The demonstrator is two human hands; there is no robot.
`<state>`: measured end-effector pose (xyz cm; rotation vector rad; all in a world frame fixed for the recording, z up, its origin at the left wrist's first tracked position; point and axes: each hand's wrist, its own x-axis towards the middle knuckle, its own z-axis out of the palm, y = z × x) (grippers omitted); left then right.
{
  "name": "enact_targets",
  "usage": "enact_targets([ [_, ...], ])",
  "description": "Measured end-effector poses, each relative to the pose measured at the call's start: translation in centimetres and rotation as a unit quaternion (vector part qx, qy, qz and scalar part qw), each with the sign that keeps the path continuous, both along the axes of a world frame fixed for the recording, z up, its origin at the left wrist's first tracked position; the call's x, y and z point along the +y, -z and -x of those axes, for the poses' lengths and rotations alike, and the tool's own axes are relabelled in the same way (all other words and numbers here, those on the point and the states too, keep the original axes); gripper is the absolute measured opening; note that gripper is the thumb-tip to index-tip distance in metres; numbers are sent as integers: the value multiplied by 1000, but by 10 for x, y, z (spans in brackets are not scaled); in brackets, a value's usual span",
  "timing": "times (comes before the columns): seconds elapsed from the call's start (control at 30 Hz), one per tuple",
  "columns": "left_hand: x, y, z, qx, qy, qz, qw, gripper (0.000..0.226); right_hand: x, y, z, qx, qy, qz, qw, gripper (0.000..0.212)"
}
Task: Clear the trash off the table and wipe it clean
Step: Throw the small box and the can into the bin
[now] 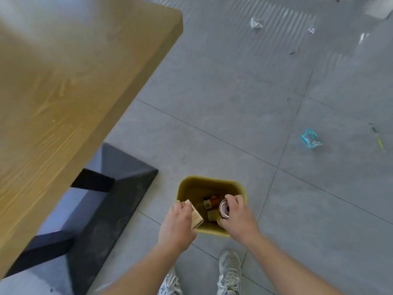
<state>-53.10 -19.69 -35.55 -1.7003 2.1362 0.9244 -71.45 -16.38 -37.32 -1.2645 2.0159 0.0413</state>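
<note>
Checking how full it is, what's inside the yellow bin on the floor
Inside the yellow bin a few small boxes lie at the bottom, brown and reddish. The left hand with a carton and the right hand with a can cover the near part.

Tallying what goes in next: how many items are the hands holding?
2. A small cardboard box in the left hand and a can in the right hand, both over the yellow bin. Something small hidden inside a grip can't be ruled out.

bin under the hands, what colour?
Mustard yellow, walls and rim alike. The head view, the only one, looks straight down into the bin.
</note>
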Motion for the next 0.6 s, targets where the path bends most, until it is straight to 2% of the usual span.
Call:
enact_targets([
  [0.2, -7, 78, 27, -31, 34, -5, 999, 77, -5, 79, 15, 7, -33, -27, 999, 74],
  [0.33, -11, 105, 33, -72, 55, -11, 996, 80, -6, 110, 17, -4, -49, -29, 998, 78],
  [0.6, -15, 87, 26, -66, 51, 27, 996, 57, -16, 90, 24, -8, -52, -19, 998, 57],
])
